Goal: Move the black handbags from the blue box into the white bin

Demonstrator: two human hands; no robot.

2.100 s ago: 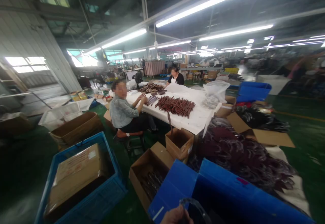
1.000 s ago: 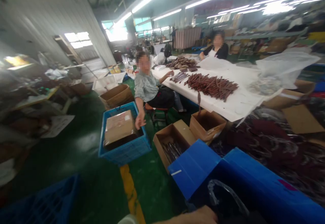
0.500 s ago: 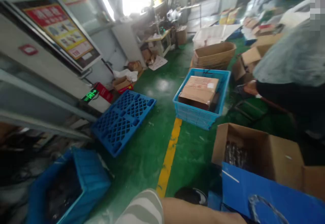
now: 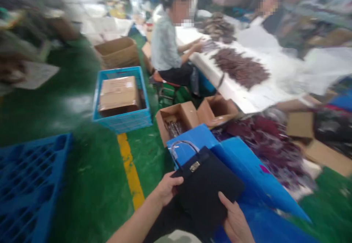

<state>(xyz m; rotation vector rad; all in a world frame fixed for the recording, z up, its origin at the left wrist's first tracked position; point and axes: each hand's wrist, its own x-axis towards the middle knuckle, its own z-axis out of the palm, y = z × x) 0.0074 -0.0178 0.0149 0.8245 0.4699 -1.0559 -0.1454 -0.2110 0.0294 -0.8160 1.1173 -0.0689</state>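
Note:
A black handbag [image 4: 209, 188] with a metal clasp and plastic-wrapped handles is held between my two hands, low in the view. My left hand [image 4: 168, 187] grips its left edge near the handles, thumb on top. On the lower right side my right hand [image 4: 233, 213] is closed on the bag, with the thumb lying over its face. Behind the bag spreads a blue plastic sheet or panel [image 4: 247, 169]. Part of my fingers is hidden under the bag.
A blue crate [image 4: 123, 123] holding a carton [image 4: 118, 92] stands ahead left, with a blue pallet [image 4: 30, 177] nearer. A seated person [image 4: 167, 44] works at a white table [image 4: 242, 101] bearing brown pieces. Open cartons [image 4: 189, 112] and wrapped maroon items [image 4: 264, 144] lie ahead.
The view has swung right, bringing the white table and people into sight. The black handbag and both my hands have come into view; earlier mainly one forearm showed.

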